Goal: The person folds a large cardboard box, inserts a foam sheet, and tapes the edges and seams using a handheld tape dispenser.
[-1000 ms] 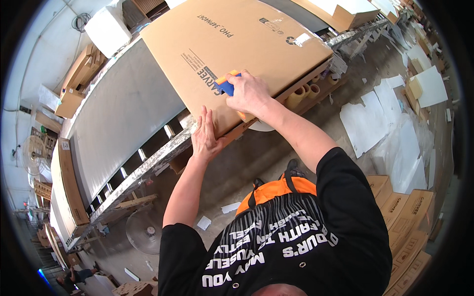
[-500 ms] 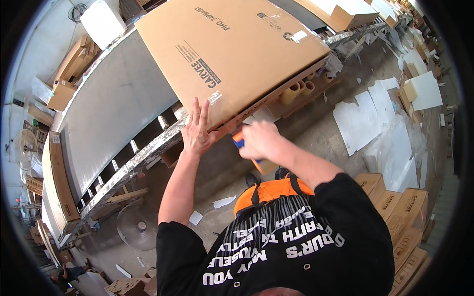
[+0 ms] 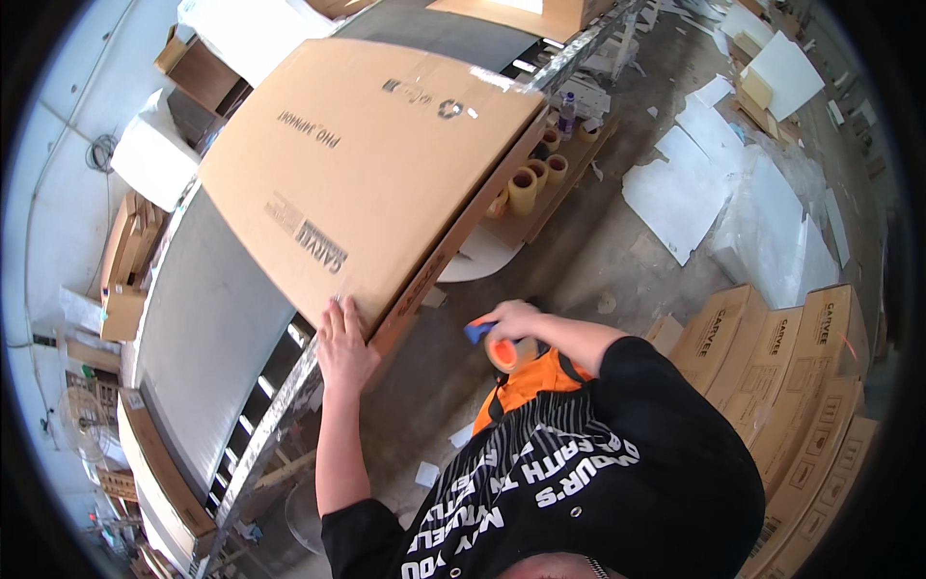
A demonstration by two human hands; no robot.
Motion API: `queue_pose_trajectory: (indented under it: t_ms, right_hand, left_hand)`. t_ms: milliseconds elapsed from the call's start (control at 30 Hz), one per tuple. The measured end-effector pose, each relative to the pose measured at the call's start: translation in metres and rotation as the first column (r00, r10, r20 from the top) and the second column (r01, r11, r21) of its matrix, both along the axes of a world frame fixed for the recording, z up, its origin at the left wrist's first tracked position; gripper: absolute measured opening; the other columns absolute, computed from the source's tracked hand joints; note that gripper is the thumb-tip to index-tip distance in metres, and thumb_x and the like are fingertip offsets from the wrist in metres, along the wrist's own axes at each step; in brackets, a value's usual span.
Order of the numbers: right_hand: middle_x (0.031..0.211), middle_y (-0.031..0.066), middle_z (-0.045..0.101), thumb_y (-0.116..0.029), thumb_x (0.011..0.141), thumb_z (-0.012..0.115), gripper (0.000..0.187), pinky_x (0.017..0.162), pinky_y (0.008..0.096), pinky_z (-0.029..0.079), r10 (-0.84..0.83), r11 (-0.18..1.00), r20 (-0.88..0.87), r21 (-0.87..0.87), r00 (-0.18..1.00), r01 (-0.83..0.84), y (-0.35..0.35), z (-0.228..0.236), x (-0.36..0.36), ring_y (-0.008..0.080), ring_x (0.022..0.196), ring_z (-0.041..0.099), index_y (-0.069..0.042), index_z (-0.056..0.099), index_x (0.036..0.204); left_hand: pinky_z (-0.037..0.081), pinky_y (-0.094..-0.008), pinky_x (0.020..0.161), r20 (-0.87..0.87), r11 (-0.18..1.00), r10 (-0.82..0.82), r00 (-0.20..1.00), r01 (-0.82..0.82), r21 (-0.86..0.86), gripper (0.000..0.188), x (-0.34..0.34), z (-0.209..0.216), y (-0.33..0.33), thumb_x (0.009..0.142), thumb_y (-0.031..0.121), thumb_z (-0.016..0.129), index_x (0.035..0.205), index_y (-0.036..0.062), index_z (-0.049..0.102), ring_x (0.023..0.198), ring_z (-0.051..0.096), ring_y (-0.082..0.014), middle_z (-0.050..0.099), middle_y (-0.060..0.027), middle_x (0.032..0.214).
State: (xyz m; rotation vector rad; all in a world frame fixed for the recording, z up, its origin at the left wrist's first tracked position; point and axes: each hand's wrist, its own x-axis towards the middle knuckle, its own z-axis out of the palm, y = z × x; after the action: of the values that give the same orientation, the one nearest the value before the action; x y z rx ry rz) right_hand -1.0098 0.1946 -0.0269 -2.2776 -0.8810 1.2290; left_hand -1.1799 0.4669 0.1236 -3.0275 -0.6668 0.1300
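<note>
A large flat brown carton [image 3: 328, 164] lies on the dark conveyor belt [image 3: 207, 328]. My left hand [image 3: 347, 347] rests on its near corner, fingers stretched out on the top face beside the long side edge. To the right of the carton, my right hand [image 3: 513, 320] is wrapped round an orange and blue tape dispenser [image 3: 503, 355], held in the air in front of my body. The dispenser is apart from the carton. A strip of shiny clear tape [image 3: 492, 77] shows at the carton's far end.
Several tape rolls [image 3: 522, 190] and a bottle [image 3: 567, 114] stand on a shelf under the conveyor's edge. Stacked cartons [image 3: 733, 338] are at my right. White sheets [image 3: 680, 198] and clear plastic litter the floor beyond. A standing fan [image 3: 87, 420] is at far left.
My right hand has drawn the tape dispenser away from the carton's side edge. My left hand stays on the near corner, its fingers now closer together. The whole view has shifted.
</note>
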Motion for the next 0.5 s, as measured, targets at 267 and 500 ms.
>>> queue_pose_trajectory:
  t_ms: [267, 500]
  right_hand:
    - [0.117, 0.0123, 0.07, -0.001, 0.074, 0.063, 0.07, 0.085, 0.0262, 0.055, -0.523, 0.381, -0.691, 0.335, 0.5, 0.862, -0.163, 0.067, 0.268, 0.0158, 0.096, 0.069, 0.002, 0.052, 0.143]
    - [0.119, 0.0149, 0.068, -0.012, 0.076, 0.064, 0.063, 0.097, 0.0333, 0.055, -0.225, 0.537, -0.684, 0.507, 0.694, 0.674, -0.094, 0.133, 0.432, 0.0207, 0.103, 0.07, 0.008, 0.054, 0.135]
  left_hand:
    - [0.019, -0.0521, 0.123, -0.078, 0.998, -0.03, 0.997, 0.025, -0.06, 0.108, 0.136, 0.031, -0.065, 0.082, 0.057, 0.074, 0.151, -0.0113, 0.027, 0.148, 0.024, -0.0478, 0.026, -0.0344, 0.158]
    - [0.014, -0.0516, 0.124, 0.197, 0.923, -0.34, 0.919, 0.366, -0.115, 0.106, 0.339, 0.0, -0.118, 0.087, 0.066, 0.061, 0.149, -0.0131, 0.028, 0.149, 0.02, -0.0486, 0.025, -0.0359, 0.157]
